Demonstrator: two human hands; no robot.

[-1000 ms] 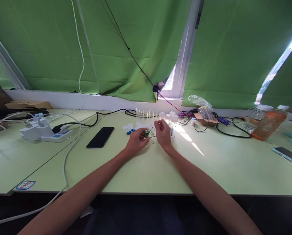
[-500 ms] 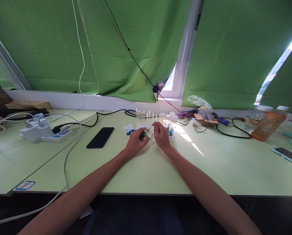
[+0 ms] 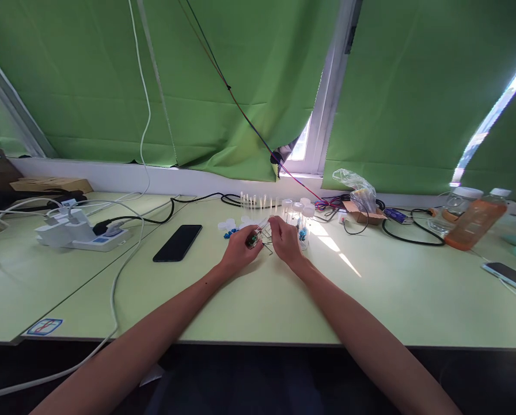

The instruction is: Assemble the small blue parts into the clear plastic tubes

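My left hand [image 3: 239, 249] is closed around a small piece with dark green and clear parts [image 3: 252, 239], mostly hidden by the fingers. Close beside it, my right hand [image 3: 285, 241] is pinched at its fingertips. A thin pale strip [image 3: 262, 223] runs between the hands up to those fingertips; its kind is too small to tell. Thin metal-like pieces [image 3: 267, 249] show below and between the fingers. Blue beads [image 3: 229, 234] lie left of my left hand, near white caps [image 3: 227, 224]. Clear tubes with white caps [image 3: 307, 214] stand just beyond my right hand, one with blue bits inside.
Behind the hands stands a row of clear tubes [image 3: 258, 202]. A black phone [image 3: 177, 243] and a white power strip [image 3: 106, 240] lie left. Right are a small cardboard box [image 3: 367, 217], cables, an orange-filled bottle [image 3: 476, 222] and another phone [image 3: 511, 276].
Both hands stay almost in place, with only slight finger movement. At the far left edge, another person's hand has gone out of view.
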